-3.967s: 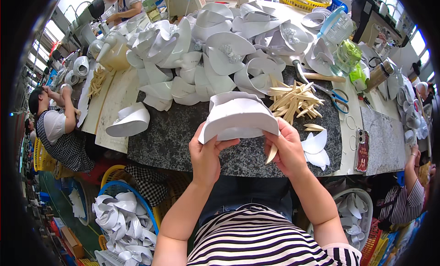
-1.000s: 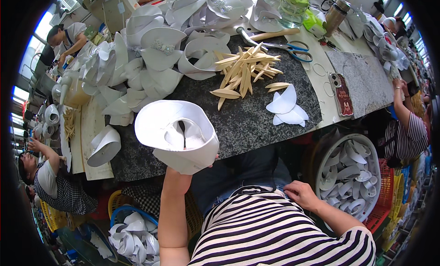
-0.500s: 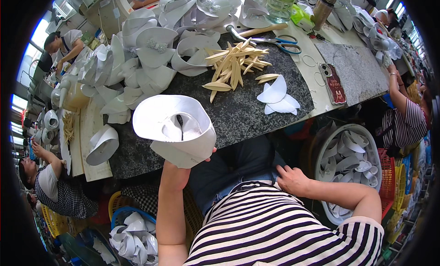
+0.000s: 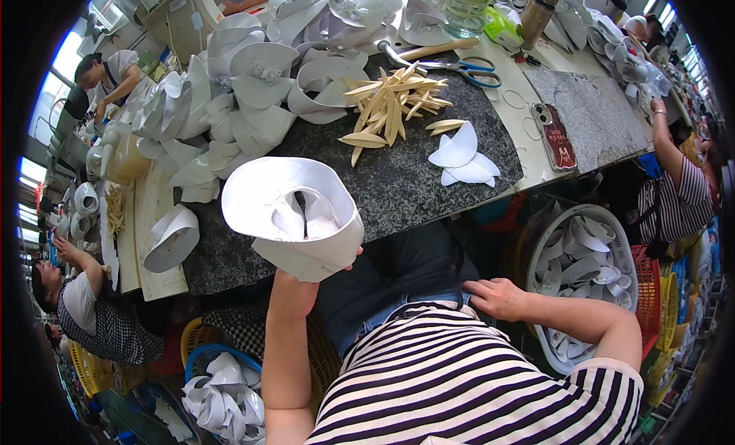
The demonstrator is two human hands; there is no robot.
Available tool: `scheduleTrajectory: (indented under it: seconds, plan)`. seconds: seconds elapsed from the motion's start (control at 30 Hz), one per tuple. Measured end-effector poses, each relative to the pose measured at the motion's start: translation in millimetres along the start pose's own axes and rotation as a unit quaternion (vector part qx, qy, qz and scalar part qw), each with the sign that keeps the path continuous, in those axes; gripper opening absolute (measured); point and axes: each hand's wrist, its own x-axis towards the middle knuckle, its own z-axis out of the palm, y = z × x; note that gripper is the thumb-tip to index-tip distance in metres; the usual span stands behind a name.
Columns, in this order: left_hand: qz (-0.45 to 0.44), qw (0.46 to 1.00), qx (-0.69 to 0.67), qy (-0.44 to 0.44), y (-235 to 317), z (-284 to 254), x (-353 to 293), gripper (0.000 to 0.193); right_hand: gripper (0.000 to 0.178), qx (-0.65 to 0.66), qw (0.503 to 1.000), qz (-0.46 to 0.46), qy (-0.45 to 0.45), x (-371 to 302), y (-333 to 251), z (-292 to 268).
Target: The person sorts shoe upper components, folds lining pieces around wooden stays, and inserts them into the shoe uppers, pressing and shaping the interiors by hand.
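The shirt (image 4: 429,376) had lots of black and creamy white stripes. Its short right sleeve (image 4: 609,380) was stripy too, with a plain, pale edge. The right hand (image 4: 496,298) was bare. The jeans (image 4: 390,273) were blue, lighter near the waist.

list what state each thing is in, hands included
Left hand, holding from below, partly hidden
White curved piece, held up, hollow facing the camera
Right hand, at waist, holding nothing visible
Wooden strips, heaped loosely
White petal-shaped pieces, overlapping
Scissors, lying flat, blade opening unclear
Hammer, lying down
Phone, lying lens side up
Round basket, filled
Brown flask, standing
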Motion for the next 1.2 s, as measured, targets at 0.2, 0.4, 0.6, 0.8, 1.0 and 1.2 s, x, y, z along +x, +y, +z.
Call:
scheduleTrajectory:
  seconds: [0.2,0.4,0.6,0.8,1.0,1.2]
  plan:
    - [-0.005,1.0,0.02,0.001,2,-2,0,0.043,0.014,0.335,0.91,0.238,0.056,-10,-7,-83]
    - [-0.019,0.997,0.024,-0.068,-12,-12,16,0.044,0.023,0.714,0.639,0.182,0.222,31,-3,-160]
    - [-0.003,0.996,0.048,-0.075,-9,-6,21,0.045,0.03,0.882,0.327,-0.15,0.304,101,-93,-240]
    - [-0.028,0.999,0.036,0.005,2,12,11,0.043,0.018,0.852,0.37,-0.36,0.084,127,-103,-258]
    - [-0.027,0.999,0.045,-0.012,-2,6,13,0.045,0.02,0.911,0.34,-0.167,0.166,69,-159,-255]
    - [-0.045,0.998,0.042,-0.019,0,11,19,0.046,0.025,0.907,0.28,0.062,0.308,79,-216,-278]
